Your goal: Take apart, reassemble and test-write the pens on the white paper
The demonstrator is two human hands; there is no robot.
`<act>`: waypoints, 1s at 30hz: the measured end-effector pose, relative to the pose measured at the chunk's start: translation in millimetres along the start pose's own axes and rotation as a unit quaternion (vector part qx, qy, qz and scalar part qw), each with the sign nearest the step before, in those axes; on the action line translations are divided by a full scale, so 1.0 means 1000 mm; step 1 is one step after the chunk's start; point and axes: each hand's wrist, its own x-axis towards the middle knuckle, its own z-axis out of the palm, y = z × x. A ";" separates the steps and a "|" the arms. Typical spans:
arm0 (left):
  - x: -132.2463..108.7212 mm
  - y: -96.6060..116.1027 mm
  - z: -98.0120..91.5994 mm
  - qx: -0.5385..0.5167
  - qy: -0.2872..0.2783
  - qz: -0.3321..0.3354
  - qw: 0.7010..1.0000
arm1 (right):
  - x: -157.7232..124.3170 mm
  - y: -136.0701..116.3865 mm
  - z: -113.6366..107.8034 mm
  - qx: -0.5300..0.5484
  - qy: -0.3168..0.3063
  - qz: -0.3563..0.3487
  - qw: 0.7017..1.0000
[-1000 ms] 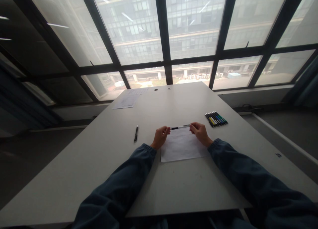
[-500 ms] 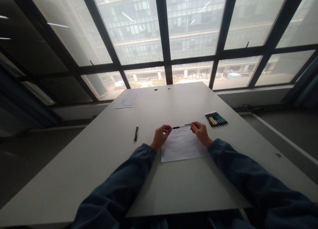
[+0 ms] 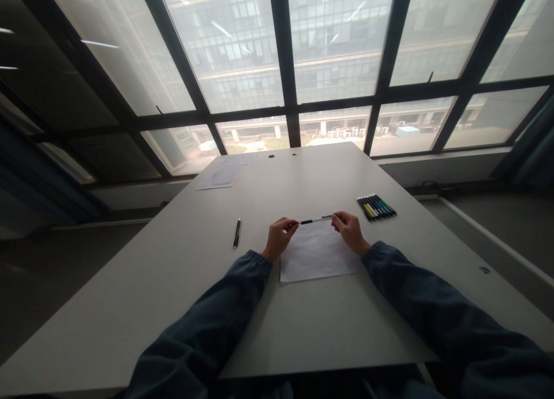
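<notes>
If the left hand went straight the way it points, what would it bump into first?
Most likely the right hand. The left hand pinches one end of the pen and points along it, and the right hand holds the other end. Both seem level, though depth is unclear.

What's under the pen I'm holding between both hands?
A white sheet of paper lies on the table below the pen, which the left hand and right hand pinch at its ends. The hands cover the sheet's far corners; anything under the sheet is hidden.

Bare table (image 3: 303,329) around the sheet (image 3: 318,254); black pen (image 3: 236,232) left, marker row (image 3: 376,207) right.
</notes>
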 end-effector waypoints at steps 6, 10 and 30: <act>0.002 -0.002 -0.001 0.012 0.030 -0.009 0.999 | 0.002 0.003 -0.001 0.023 0.020 -0.007 1.000; 0.002 -0.001 -0.002 0.022 0.048 -0.025 0.998 | 0.004 0.005 -0.001 0.048 0.044 -0.012 0.998; 0.001 -0.008 -0.001 0.029 0.071 -0.053 0.996 | 0.010 0.006 -0.006 0.072 0.183 0.003 0.980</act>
